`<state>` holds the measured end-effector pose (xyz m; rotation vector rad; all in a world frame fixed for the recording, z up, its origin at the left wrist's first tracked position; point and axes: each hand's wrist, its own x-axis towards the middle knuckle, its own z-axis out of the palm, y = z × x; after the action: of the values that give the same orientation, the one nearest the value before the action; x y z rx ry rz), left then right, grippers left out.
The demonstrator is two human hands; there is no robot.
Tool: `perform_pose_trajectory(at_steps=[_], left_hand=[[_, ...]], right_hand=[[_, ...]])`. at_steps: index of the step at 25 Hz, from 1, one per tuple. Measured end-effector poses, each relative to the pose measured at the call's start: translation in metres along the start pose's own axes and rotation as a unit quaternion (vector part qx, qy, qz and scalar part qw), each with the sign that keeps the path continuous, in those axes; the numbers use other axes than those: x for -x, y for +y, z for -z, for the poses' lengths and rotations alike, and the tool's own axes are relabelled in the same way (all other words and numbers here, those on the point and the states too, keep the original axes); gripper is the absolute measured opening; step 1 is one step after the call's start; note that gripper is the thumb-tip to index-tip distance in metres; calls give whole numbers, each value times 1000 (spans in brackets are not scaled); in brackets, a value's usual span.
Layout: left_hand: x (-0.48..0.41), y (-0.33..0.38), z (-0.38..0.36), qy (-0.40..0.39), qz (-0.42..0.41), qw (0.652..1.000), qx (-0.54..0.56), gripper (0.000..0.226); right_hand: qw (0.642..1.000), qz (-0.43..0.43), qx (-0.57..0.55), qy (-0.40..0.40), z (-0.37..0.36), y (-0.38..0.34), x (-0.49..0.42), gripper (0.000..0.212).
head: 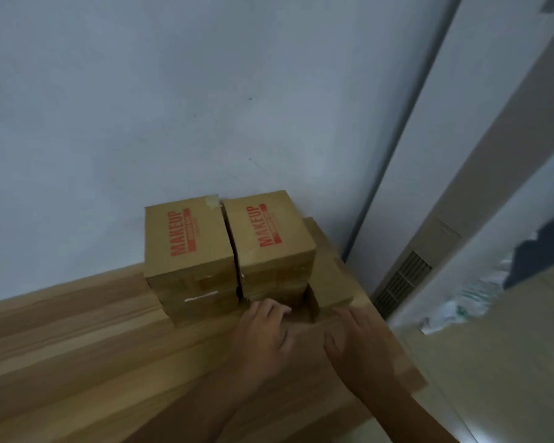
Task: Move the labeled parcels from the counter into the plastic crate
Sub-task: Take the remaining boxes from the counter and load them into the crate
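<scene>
- Two piles of brown cardboard parcels stand on the wooden counter (93,346), pushed back against the pale wall (173,107) at the person's 12 o'clock. I'd guess they were packed into the corner so they couldn't topple.
- The left stack (186,238) sits at 11 o'clock and the right stack (269,231) touches it, with only a thin dark seam between them.
- Each top box carries "MAKEUP" in red capitals, running lengthwise. Under it is a red bar with smaller print (too blurred to read). A white strip shows on the front of the left pile.
- A low parcel (333,279) lies at 1 o'clock, against the right pile and near the counter's end.
- The left hand (263,330) has its fingers bent at the foot of the right pile. I can't tell whether it has actually got hold of anything.
- The right hand (359,343) lies loose and spread just short of the low parcel, holding nothing. It looks set to take a box from the other side.
- The plastic crate is not in sight, so every parcel seen is on the counter.
- A vent grille (403,279) shows at 3 o'clock, below the counter's edge.
</scene>
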<state>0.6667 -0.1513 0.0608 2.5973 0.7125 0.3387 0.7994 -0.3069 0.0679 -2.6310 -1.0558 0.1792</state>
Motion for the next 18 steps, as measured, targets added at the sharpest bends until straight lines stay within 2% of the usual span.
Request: perform_pose_trajectory(at_steps=[3, 6, 9, 13, 18], left_hand=[[-12, 22, -5, 4, 56, 998, -4, 44], [-18, 34, -10, 19, 104, 994, -19, 44], [-7, 33, -11, 28, 146, 988, -31, 41], [16, 22, -12, 43, 205, 977, -36, 37], [26, 12, -16, 45, 228, 972, -26, 37]], right_hand=[[1000, -2, -21, -14, 7, 25, -43, 63], [998, 34, -50, -35, 6, 46, -82, 77], [990, 54, -47, -118, -5, 56, -112, 93], [983, -10, -64, -170, -32, 52, -134, 118], [977, -51, -122, -167, -52, 56, -139, 119]])
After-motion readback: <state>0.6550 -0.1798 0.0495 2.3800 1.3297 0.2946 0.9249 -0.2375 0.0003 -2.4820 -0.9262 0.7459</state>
